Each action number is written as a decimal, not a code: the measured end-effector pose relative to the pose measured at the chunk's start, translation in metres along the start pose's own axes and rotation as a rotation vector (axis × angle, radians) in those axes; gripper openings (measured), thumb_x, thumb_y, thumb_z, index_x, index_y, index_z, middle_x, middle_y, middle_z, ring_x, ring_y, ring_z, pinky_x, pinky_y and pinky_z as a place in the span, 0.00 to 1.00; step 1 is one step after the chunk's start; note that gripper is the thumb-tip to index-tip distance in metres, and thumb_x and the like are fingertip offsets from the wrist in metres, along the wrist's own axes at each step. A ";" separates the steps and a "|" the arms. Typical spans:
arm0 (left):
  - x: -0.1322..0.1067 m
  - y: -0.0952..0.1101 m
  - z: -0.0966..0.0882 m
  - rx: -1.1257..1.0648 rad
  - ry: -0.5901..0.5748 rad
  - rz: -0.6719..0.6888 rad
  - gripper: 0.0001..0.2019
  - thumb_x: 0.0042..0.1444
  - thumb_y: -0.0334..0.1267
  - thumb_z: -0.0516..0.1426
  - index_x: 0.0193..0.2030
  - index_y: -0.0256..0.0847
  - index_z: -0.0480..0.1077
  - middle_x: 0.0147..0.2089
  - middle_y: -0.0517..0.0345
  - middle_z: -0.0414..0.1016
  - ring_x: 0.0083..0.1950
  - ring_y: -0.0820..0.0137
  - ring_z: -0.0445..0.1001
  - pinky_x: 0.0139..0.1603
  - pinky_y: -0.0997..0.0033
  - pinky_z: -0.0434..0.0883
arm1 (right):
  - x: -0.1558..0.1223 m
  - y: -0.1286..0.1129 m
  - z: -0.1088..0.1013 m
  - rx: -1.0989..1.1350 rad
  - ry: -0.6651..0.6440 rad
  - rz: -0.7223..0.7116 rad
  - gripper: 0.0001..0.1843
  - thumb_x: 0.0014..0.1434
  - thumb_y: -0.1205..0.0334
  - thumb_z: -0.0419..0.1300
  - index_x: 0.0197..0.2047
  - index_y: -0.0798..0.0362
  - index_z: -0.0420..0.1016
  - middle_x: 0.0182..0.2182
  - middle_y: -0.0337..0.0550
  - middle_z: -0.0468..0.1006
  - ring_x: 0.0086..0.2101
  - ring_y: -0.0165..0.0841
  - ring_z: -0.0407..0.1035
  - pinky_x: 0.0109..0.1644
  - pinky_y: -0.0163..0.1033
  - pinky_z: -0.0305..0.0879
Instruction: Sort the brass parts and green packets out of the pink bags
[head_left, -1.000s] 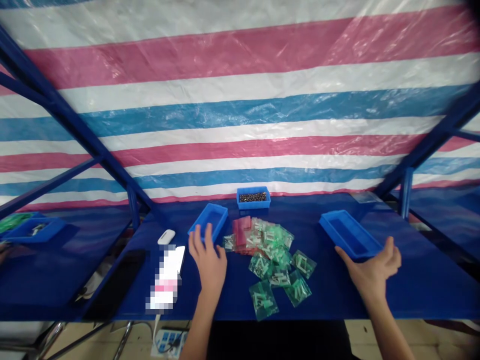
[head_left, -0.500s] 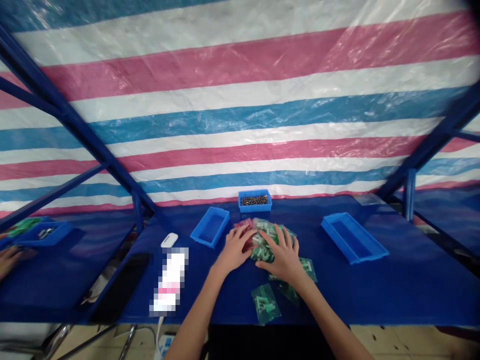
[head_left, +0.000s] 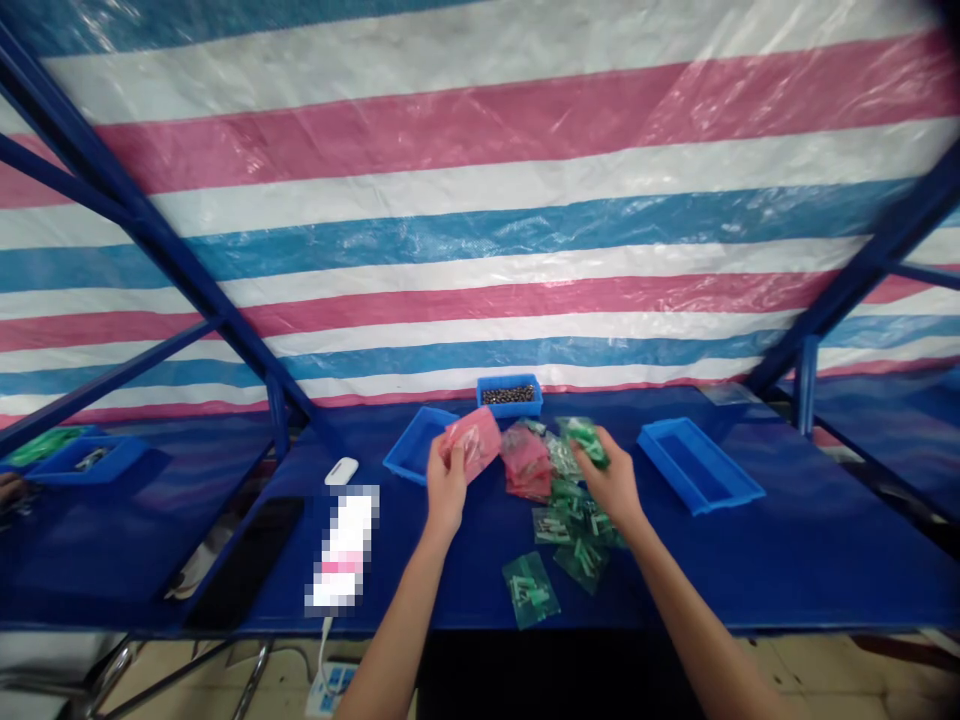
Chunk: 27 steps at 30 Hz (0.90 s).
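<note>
My L hand (head_left: 448, 490) pinches a flat pink plastic bag (head_left: 472, 442); R hand (head_left: 611, 482) pinches a clear green bag of parts (head_left: 583, 440). Loose green bags (head_left: 574, 530) sit on blue counter (head_left: 825, 570), between blue plastic tray (head_left: 411, 450) and long blue plastic tray (head_left: 694, 465); small blue tray (head_left: 510, 412) of dark hardware (head_left: 508, 395) beyond.

My left hand (head_left: 448, 490) pinches a translucent pink plastic bag (head_left: 471, 443), held up just left of the heap of small plastic bags (head_left: 555, 490). My right hand (head_left: 611, 480) grips a green bag (head_left: 583, 441) with pale parts inside, above the heap's far right side. In the heap, pink bags (head_left: 525, 462) lie left of the green bags (head_left: 574, 525); one lone green bag (head_left: 530, 590) lies just apart, on the side nearest me.
</note>
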<state>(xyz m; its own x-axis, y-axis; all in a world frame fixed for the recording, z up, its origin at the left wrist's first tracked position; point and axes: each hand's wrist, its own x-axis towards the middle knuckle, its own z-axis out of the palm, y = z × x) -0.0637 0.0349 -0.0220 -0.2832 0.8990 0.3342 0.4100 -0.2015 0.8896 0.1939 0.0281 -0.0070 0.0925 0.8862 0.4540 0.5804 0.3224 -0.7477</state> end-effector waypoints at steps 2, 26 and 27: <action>-0.010 0.000 -0.003 -0.013 0.022 -0.063 0.20 0.67 0.52 0.47 0.53 0.39 0.67 0.44 0.53 0.78 0.44 0.67 0.77 0.46 0.69 0.72 | 0.002 0.010 -0.012 -0.056 0.042 0.111 0.22 0.65 0.48 0.54 0.54 0.53 0.71 0.35 0.44 0.80 0.35 0.39 0.74 0.39 0.40 0.69; -0.128 0.032 -0.021 0.743 -0.347 0.293 0.48 0.40 0.61 0.68 0.69 0.59 0.58 0.78 0.54 0.29 0.74 0.32 0.35 0.64 0.28 0.54 | 0.018 0.005 0.053 -0.548 -0.466 -0.270 0.29 0.59 0.66 0.56 0.64 0.45 0.67 0.50 0.53 0.74 0.50 0.47 0.66 0.54 0.50 0.61; -0.131 0.032 -0.019 0.743 -0.369 0.284 0.51 0.36 0.62 0.69 0.69 0.60 0.58 0.78 0.54 0.28 0.74 0.30 0.33 0.63 0.25 0.53 | 0.019 0.006 0.051 -0.483 -0.450 -0.263 0.30 0.58 0.69 0.55 0.64 0.47 0.67 0.49 0.52 0.75 0.49 0.45 0.67 0.54 0.48 0.62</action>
<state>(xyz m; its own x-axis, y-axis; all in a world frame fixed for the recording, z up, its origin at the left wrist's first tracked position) -0.0297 -0.0965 -0.0313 0.1609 0.9476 0.2761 0.9175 -0.2467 0.3119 0.1582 0.0641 -0.0275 -0.3823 0.8843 0.2682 0.8410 0.4532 -0.2955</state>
